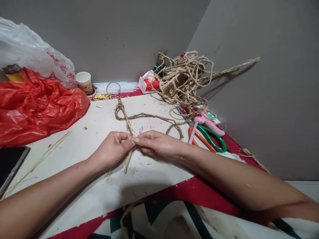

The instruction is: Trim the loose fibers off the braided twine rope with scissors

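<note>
A thin straw-coloured cord (129, 123) runs down between my hands over the white board, and its flat loose end sticks out below them. My left hand (113, 147) pinches it between thumb and fingers. From the other side, my right hand (157, 144) grips the same spot, thumb tip meeting my left thumb. The fingertips hide the cord where they meet. Beyond the hands, the cord's browner twisted length makes a small loop, then trails right and curls beside my right wrist.
A tangled heap of twisted cord (184, 78) lies at back right, near green-handled scissors (211, 137) and a pink glue gun (208, 122). A paper cup (84, 82), tissue pack (148, 83) and clear sticks (117, 88) line the wall. At left are a red plastic bag (37, 106) and a phone (10, 166).
</note>
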### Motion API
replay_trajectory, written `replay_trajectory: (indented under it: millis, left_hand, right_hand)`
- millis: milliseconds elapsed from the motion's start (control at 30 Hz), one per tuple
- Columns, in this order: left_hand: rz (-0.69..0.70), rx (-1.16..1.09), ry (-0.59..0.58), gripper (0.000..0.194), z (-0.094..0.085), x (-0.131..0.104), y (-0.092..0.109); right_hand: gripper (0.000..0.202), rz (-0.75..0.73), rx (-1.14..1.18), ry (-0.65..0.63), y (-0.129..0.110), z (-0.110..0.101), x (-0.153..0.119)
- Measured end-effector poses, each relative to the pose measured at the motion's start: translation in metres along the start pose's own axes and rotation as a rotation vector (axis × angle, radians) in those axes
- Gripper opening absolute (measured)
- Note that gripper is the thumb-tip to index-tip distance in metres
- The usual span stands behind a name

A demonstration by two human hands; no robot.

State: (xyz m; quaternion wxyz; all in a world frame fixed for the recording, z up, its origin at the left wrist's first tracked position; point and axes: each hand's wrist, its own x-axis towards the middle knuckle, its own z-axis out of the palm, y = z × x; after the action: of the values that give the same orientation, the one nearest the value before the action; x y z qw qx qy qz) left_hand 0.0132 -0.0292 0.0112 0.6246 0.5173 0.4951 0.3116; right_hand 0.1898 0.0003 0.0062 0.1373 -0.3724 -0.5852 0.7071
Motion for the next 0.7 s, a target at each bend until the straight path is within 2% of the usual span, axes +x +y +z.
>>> replay_trajectory:
  millis: [133, 267, 367, 567, 700]
  left_hand:
    - [0.023, 0.082, -0.067, 0.023, -0.002, 0.001, 0.001]
    - [0.033, 0.153, -0.034, 0.024, -0.001, -0.001, 0.005]
    - [0.059, 0.296, -0.003, 0.024, -0.001, -0.003, 0.006]
    - [0.166, 0.857, 0.116, 0.028, 0.004, -0.013, 0.009]
    - [0.231, 1.326, 0.107, 0.028, 0.018, -0.027, 0.007]
  right_hand:
    - [0.043, 0.062, 0.093, -0.073, 0.000, -0.004, 0.003]
    - [0.043, 0.165, 0.175, -0.121, -0.003, -0.009, 0.002]
    - [0.044, 0.178, 0.215, -0.085, -0.003, -0.007, 0.001]
    - [0.035, 0.024, 0.154, 0.131, 0.005, 0.006, -0.002]
    - [0.037, -0.006, 0.140, 0.250, 0.007, 0.015, -0.004]
